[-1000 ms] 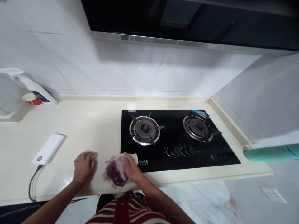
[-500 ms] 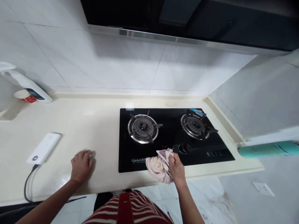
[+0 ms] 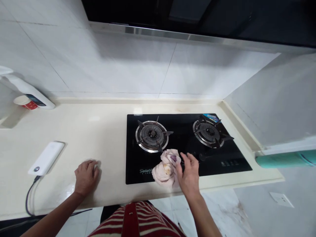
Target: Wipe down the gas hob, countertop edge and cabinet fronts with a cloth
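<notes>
My right hand (image 3: 189, 174) hovers at the front of the black gas hob (image 3: 182, 131), thumb and fingers apart, just right of a crumpled pale pink cloth (image 3: 166, 171). The bunched cloth lies over the hob's front edge, with a purple patch and a yellowish stain on it. A dark control knob (image 3: 202, 157) shows beyond my fingers; another is largely hidden by them. My left hand (image 3: 86, 177) rests on the cream countertop (image 3: 108, 148) left of the hob, its fingers curled under and nothing visible in them.
A white power bank (image 3: 46, 158) with a black cable lies at the left. Behind it are a white spray bottle (image 3: 37, 95) and a red-and-white paper cup (image 3: 26, 102). A range hood (image 3: 197, 36) hangs overhead. A green pipe (image 3: 283, 159) juts in at the right.
My right hand has let go of the cloth and its fingers have spread. The cloth's top has shifted up and slightly left. My left hand has stayed put.
</notes>
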{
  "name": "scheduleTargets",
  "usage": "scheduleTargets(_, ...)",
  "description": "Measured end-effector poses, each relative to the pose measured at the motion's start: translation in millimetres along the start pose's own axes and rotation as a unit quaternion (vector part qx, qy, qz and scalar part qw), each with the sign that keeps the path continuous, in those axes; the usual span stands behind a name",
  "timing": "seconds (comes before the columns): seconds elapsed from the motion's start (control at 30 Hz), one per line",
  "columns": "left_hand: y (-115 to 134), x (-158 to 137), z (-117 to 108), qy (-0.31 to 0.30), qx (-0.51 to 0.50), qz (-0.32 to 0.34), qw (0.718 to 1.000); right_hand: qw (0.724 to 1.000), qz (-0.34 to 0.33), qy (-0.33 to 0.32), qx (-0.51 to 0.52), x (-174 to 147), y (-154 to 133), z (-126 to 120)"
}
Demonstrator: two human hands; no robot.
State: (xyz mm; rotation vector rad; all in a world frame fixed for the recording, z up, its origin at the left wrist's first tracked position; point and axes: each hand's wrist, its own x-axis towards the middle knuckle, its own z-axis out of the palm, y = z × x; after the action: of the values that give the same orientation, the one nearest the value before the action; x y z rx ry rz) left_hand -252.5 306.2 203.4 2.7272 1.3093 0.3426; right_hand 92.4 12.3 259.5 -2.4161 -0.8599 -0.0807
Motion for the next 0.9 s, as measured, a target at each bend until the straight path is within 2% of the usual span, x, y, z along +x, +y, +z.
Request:
scheduleTargets(0.07,-1.4,-0.4,1.0,0.002,0.0,-0.002,1.0,0.997,-0.046,-0.037,-0.043,-15.0,-12.2,7.6)
scheduleTargets(0.13,-2.8,-0.4,2.4,0.004,-0.001,-0.002,1.0,0.993,-0.057,-0.071,-0.074,-24.7,-24.0,24.8)
scheduleTargets(0.2,-3.8,0.0,3.6,0.003,0.0,-0.002,1.0,0.993,-0.054,-0.069,-0.082,-24.1,-31.1,45.7)
scheduleTargets(0.3,-4.5,0.9,4.4,0.004,0.002,-0.001,1.0,0.995,-0.043,-0.043,-0.074,-2.6,-29.7,70.8)
scheduleTargets(0.5,-7.8,0.0,6.1,0.011,-0.003,0.007,1.0,0.994,0.07,0.033,-0.076,78.8,6.8,89.8)
scheduleTargets(0.67,-9.9,-1.1,7.7,0.022,-0.008,0.016,1.0,0.991,0.078,-0.067,-0.087,168.3,49.0,81.6)
scheduleTargets(0.8,-12.0,-1.7,10.1,0.023,-0.008,0.017,1.0,0.983,0.079,-0.123,-0.112,242.3,66.9,71.2)
scheduleTargets(0.9,-14.3,-2.5,11.3,0.027,-0.004,0.02,0.999,0.975,0.073,-0.163,-0.132,269.7,69.2,66.1)
